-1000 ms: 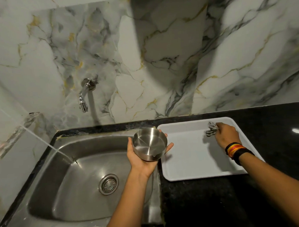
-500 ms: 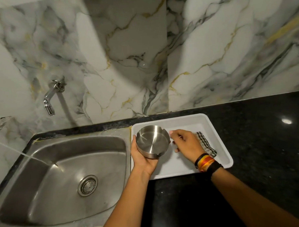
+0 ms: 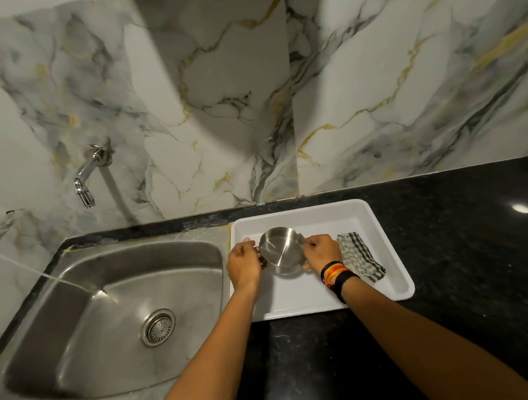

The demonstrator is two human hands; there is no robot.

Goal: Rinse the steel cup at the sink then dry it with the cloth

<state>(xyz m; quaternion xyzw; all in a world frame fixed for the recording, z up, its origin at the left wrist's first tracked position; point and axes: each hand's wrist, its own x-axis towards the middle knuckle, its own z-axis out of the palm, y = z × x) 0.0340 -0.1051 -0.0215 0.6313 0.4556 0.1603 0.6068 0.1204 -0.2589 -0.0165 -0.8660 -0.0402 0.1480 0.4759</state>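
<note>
The steel cup is a shallow round bowl, held over the left half of the white tray. My left hand grips its left rim and my right hand grips its right rim. The cup's open side tilts toward me. A checked grey-and-white cloth lies crumpled in the tray just right of my right hand, touched by neither hand. My right wrist wears coloured bands and a black strap.
A steel sink with a round drain lies to the left of the tray. A chrome tap sticks out of the marble wall above it. Black granite counter surrounds the tray.
My left hand carried the cup from the sink edge rightward over the tray. My right hand dropped the cloth in the tray and took hold of the cup's right rim.
</note>
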